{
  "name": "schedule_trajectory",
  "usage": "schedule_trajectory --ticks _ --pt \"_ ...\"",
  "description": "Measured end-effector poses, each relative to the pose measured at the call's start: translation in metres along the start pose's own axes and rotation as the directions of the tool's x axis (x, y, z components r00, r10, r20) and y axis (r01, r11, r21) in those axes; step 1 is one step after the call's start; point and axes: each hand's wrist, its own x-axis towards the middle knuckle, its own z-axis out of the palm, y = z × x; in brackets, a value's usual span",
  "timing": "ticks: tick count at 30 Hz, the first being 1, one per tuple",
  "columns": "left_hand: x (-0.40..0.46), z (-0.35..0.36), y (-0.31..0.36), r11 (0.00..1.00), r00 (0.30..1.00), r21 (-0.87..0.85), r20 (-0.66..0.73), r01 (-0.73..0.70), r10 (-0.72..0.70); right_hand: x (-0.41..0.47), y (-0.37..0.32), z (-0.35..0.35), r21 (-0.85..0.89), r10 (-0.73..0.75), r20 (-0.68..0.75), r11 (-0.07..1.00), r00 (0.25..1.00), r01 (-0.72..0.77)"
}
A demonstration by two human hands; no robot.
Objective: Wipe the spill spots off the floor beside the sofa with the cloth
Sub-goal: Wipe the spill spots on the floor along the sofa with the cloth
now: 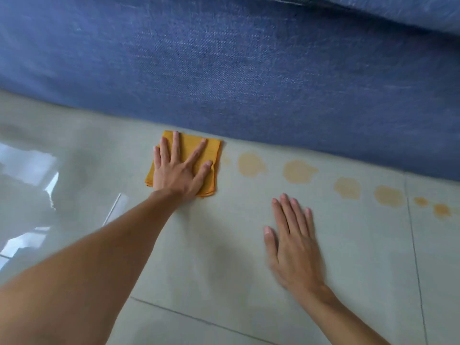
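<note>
Nearest, the right hand [293, 241] lies flat on the pale floor [224, 257], fingers spread, holding nothing. Further out, the left hand [180, 168] presses, splayed open, on the folded orange cloth [211, 150], just beside the blue sofa [249, 83]. A row of tan spill spots [250, 164] trails to the right along the sofa's edge, unwiped. Wiping looks barely begun; next, slide the cloth right over each spot.

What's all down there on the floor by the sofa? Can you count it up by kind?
Spill spots: 6, four large and two small
Cloth: 1, orange, folded, under the left hand
Hands: 2, the right hand lies flat on the tile
Total: 9
</note>
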Motion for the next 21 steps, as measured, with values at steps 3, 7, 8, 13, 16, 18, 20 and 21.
schedule_trajectory --ticks 3,7,8,13,16,18,20,21 --pt "0.021 0.002 0.017 1.0 0.999 0.004 -0.019 0.03 -0.03 -0.001 0.0 0.002 0.011 -0.005 -0.038 1.0 0.999 0.005" --pt "0.005 0.01 0.058 0.995 0.995 -0.007 -0.01 -0.096 0.096 -0.001 -0.001 0.003 0.078 -0.006 -0.075 0.997 0.997 0.012" --pt "-0.008 0.012 0.066 0.99 0.99 -0.007 -0.006 -0.141 0.141 -0.001 0.001 0.002 0.146 0.006 -0.096 0.989 0.995 0.008" --pt "-0.107 0.015 0.053 0.976 0.976 0.003 0.01 -0.219 0.219 -0.017 0.01 -0.013 0.262 0.096 -0.153 0.964 0.984 -0.054" --pt "-0.153 0.016 0.015 0.991 0.991 0.015 0.003 -0.133 0.133 -0.034 0.022 -0.017 0.102 0.109 -0.136 0.99 0.985 -0.095" --pt "-0.164 0.014 -0.009 0.998 0.998 0.014 -0.003 -0.061 0.061 -0.039 0.028 -0.016 0.052 0.121 -0.106 0.992 0.987 -0.116" --pt "-0.155 0.012 -0.025 0.999 1.0 0.028 -0.007 0.014 -0.014 -0.042 0.031 -0.012 0.024 0.114 -0.087 0.993 0.99 -0.112" --pt "-0.145 0.011 -0.031 0.998 0.998 0.038 -0.011 0.057 -0.057 -0.042 0.031 -0.011 0.018 0.111 -0.083 0.994 0.99 -0.11"
